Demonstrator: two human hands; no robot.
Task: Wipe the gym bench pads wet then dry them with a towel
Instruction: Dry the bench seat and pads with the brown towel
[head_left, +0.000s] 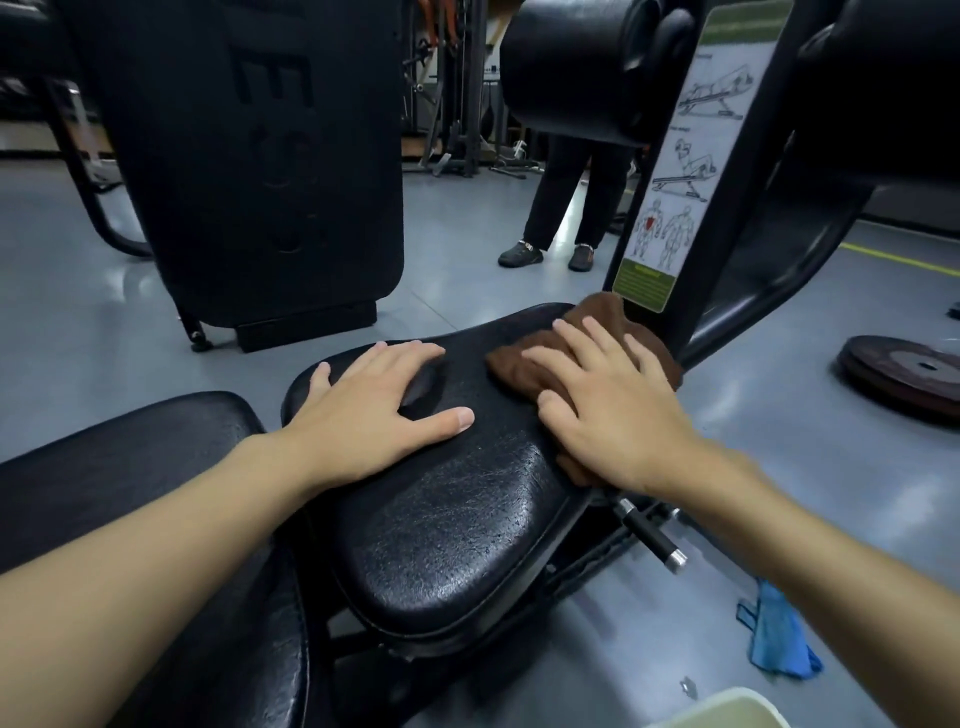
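A black, cracked seat pad (457, 519) of a gym bench fills the middle of the view. My left hand (374, 410) lies flat on its left part, fingers spread, holding nothing. My right hand (602, 395) presses flat on a brown towel (597, 322) bunched on the pad's far right end, next to the frame post. A second black pad (145, 467) lies at the lower left, under my left forearm.
A black post with an exercise chart (680, 171) rises just behind the towel. A blue cloth (779, 639) lies on the grey floor at lower right, near a pale container rim (727, 709). A weight plate (909, 374) lies at right. A person's legs (566, 208) stand beyond.
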